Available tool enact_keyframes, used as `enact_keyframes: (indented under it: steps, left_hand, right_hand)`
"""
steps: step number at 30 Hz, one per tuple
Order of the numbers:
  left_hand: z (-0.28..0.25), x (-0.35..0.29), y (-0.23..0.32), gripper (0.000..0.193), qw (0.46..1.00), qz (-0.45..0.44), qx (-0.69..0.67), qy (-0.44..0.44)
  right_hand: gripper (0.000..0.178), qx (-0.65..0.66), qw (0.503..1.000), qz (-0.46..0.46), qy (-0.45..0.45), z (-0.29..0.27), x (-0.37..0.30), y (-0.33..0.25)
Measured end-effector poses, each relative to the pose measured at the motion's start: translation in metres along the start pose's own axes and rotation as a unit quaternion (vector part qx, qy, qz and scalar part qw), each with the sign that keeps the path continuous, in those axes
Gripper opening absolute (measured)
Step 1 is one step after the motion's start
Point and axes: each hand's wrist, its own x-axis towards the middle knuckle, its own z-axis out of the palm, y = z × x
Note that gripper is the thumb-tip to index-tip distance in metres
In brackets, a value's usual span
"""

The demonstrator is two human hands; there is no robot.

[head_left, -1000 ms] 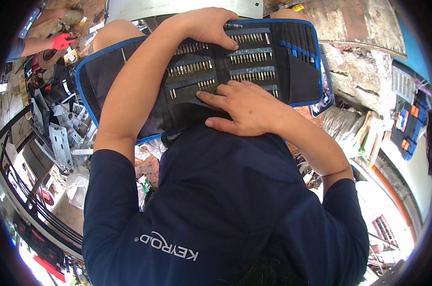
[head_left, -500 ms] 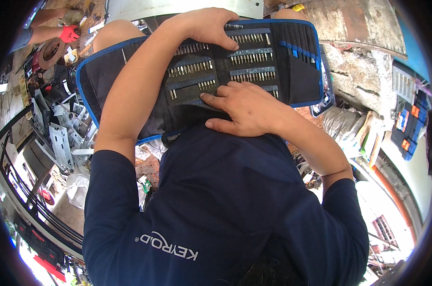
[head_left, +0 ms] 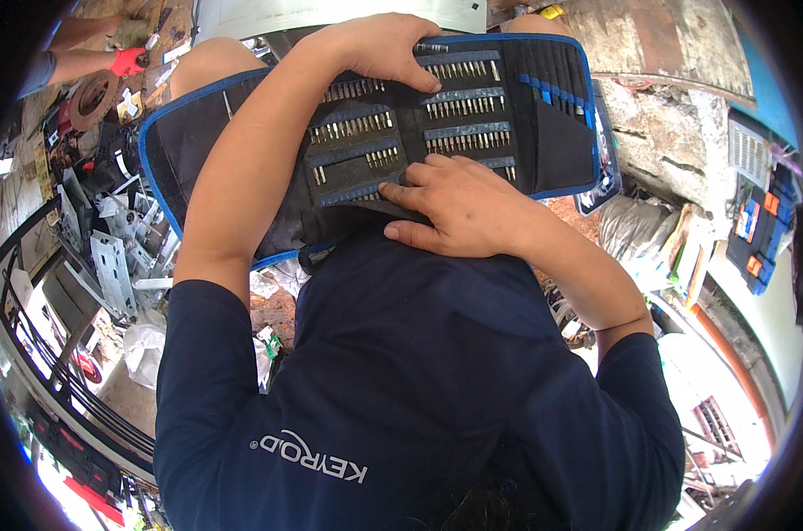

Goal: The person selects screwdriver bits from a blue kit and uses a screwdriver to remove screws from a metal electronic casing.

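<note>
Across my lap lies an unfolded black bit case (head_left: 565, 155) with blue trim. Rows of screwdriver bits (head_left: 468, 106) stand in its elastic loops, several slots of which hold nothing. My left hand (head_left: 388, 53) grips the far edge, its thumb on the inner face and its other fingertips partly hidden. Next to that thumb sits a short dark rod (head_left: 432, 48) at the edge. With fingers stretched out, my right hand (head_left: 463, 208) rests on the near part of the case, its index fingertip at the lowest blue loop strip (head_left: 353, 194). The palm covers some of the lower rows.
Metal scrap (head_left: 114, 265) and parts crowd the ground at left. A co-worker's red-gloved hand (head_left: 129, 61) shows at the far left. A pale metal casing (head_left: 339, 13) stands beyond my knees. At right are a wooden board (head_left: 654, 44) and a blue-and-orange toolbox (head_left: 756, 234).
My right hand has shifted slightly right, and its index fingertip is lower. More of the lowest blue loop strip shows. My left hand stays in nearly the same place on the far edge.
</note>
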Motion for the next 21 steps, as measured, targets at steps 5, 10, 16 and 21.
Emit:
enact_keyframes:
  steps: [5,10,16,21]
  left_hand:
    - [0.0002,0.0009,-0.0006,0.07,1.0,-0.002,-0.014,-0.011]
    - [0.0015,-0.0007,0.0,0.07,1.0,-0.007,-0.009,0.0]
    - [0.0006,-0.0015,0.0003,0.069,1.0,-0.004,-0.003,0.001]
    - [-0.0027,0.0001,0.0025,0.069,1.0,-0.008,-0.018,-0.02]
  right_hand:
    - [0.055,0.006,1.0,0.005,-0.006,-0.0014,0.0002,-0.0005]
    - [0.055,0.005,1.0,0.003,-0.004,-0.0008,0.0001,0.0001]
    - [0.055,0.025,1.0,0.014,0.002,-0.0008,0.0002,0.0009]
    - [0.052,0.043,0.999,0.02,0.013,-0.0006,-0.0002,0.0013]
